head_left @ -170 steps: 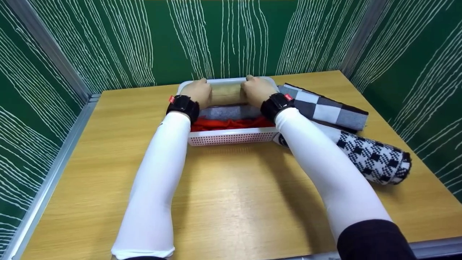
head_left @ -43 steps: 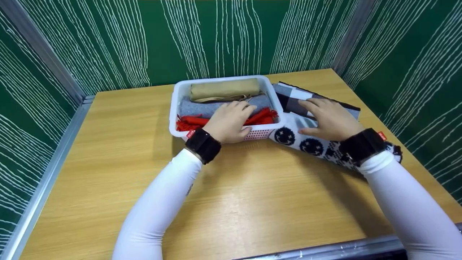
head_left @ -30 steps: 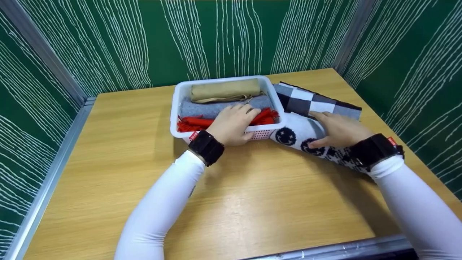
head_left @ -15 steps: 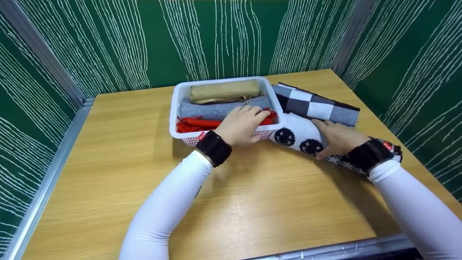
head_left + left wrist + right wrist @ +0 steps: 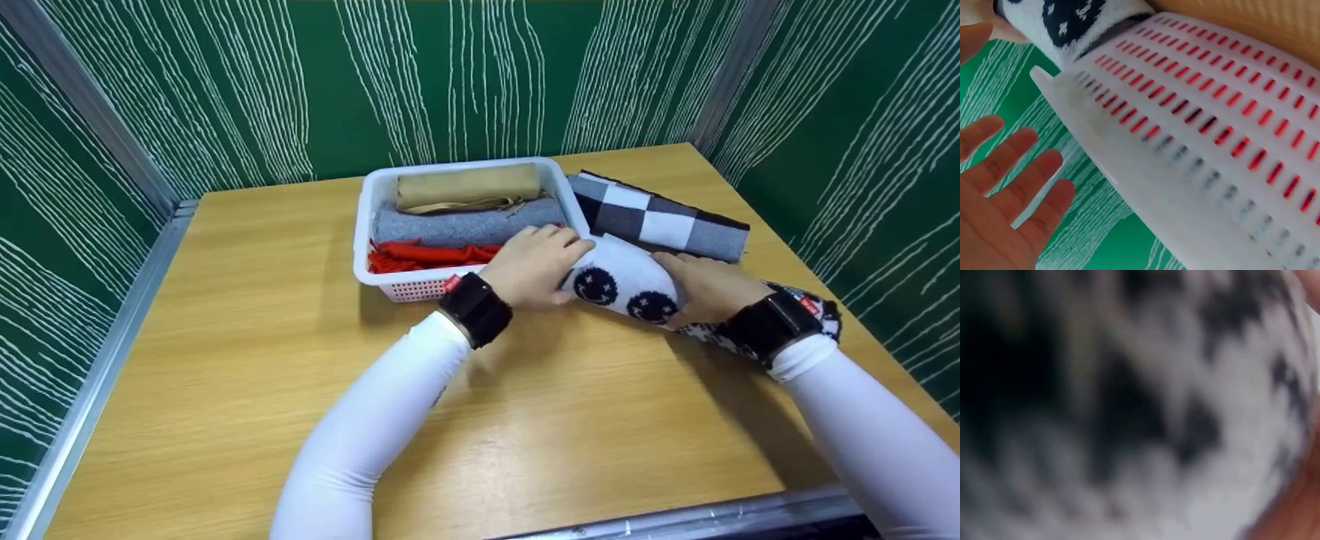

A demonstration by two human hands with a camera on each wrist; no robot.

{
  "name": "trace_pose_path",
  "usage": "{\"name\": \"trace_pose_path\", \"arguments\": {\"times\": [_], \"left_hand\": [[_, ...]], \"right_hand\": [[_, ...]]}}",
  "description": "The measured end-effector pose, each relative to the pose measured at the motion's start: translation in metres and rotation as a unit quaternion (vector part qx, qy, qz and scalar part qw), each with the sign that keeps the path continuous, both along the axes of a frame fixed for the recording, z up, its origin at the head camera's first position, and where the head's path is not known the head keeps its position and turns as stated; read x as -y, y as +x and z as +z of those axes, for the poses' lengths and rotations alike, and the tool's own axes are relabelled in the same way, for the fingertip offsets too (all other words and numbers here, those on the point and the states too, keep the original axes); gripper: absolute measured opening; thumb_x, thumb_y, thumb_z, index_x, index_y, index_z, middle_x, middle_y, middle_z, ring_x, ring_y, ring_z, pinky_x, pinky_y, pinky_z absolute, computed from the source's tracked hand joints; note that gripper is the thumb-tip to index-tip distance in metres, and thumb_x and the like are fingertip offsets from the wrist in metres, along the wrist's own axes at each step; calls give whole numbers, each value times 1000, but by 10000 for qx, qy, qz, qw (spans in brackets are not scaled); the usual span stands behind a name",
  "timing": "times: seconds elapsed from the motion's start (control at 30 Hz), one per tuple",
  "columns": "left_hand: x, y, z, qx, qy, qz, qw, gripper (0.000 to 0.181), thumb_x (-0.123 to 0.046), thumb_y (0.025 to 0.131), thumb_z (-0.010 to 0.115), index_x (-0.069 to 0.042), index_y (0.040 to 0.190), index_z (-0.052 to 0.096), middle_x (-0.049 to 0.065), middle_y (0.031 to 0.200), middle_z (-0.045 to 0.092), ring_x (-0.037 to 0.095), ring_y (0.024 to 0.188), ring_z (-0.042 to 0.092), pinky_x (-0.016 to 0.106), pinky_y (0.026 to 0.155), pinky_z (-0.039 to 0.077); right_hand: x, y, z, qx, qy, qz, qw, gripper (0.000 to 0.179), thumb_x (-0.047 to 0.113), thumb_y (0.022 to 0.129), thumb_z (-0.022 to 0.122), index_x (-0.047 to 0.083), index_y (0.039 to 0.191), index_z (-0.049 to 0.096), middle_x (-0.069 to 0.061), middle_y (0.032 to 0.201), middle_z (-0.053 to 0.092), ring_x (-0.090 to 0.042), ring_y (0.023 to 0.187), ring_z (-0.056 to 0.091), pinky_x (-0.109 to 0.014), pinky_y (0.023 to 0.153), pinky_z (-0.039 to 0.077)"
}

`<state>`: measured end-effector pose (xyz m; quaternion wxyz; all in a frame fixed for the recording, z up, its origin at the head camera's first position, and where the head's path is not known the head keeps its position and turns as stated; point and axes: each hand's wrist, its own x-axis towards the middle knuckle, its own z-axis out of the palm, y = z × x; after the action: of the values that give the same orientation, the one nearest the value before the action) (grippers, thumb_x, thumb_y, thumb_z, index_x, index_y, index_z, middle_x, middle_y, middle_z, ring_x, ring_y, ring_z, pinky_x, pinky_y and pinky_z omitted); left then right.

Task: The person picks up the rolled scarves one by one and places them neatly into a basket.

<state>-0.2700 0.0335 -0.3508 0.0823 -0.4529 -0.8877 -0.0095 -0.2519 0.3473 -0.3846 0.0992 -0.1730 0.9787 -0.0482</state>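
A rolled black-and-white knit scarf (image 5: 626,289) with smiley faces lies on the table at the right of the basket. My right hand (image 5: 712,289) grips its middle, thumb in front and fingers behind. Blurred knit (image 5: 1224,422) fills the right wrist view. My left hand (image 5: 534,266) is at the basket's front right corner, beside the scarf's left end. In the left wrist view its fingers (image 5: 1044,169) are spread and hold nothing. The white basket (image 5: 363,225) contains a tan roll (image 5: 469,186), a grey roll (image 5: 450,225) and a red fringed cloth (image 5: 431,255).
A folded grey, black and white checked cloth (image 5: 667,225) lies behind the scarf. Green panels with white streaks (image 5: 495,82) enclose the wooden table (image 5: 247,337) at the back and sides. A metal rail (image 5: 675,517) runs along the front edge.
Both hands were at the basket's far side earlier. Since then my left hand has slid right along the basket front towards the scarf. My right hand has come down and gripped the scarf.
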Motion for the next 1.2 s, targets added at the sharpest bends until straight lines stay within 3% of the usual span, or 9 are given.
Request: {"name": "trace_pose_path", "arguments": {"times": [0.33,0.63,0.77,0.93,1.2], "left_hand": [[-30,6,-3,82,-217,-318,9992,76,-45,100,75,-12,162,48,8,160,55,28,150,51,44,128,39],[-53,14,-9,106,-287,-494,9983,70,-40,100,74,-12,159,50,7,158,57,25,149,53,40,128,41],[-61,17,-13,90,-370,-624,9973,70,-39,100,74,-11,159,49,7,156,58,24,149,53,37,127,41],[-68,19,-17,92,-525,-570,9970,77,-44,101,73,-10,163,44,6,158,55,23,149,52,34,128,39],[-82,24,-27,5,-765,-311,9966,88,-53,100,72,-8,167,37,6,160,54,22,148,53,36,125,44]], "right_hand": [[-7,4,-2,3,-183,96,9998,114,22,74,100,1,166,36,-37,156,52,-61,138,53,-76,115,41],[-11,9,-4,-380,-312,404,9980,108,19,68,102,7,161,47,-31,146,63,-55,130,62,-72,107,50],[-12,11,-4,-535,-343,592,9962,100,20,71,101,7,157,53,-27,146,66,-51,131,63,-70,107,51],[-13,12,-3,-625,-299,765,9947,92,27,76,100,6,155,57,-25,146,66,-50,133,63,-70,109,50],[-15,15,-1,-702,-79,907,9934,90,28,75,100,4,152,60,-24,146,67,-50,134,62,-75,108,48]]}}
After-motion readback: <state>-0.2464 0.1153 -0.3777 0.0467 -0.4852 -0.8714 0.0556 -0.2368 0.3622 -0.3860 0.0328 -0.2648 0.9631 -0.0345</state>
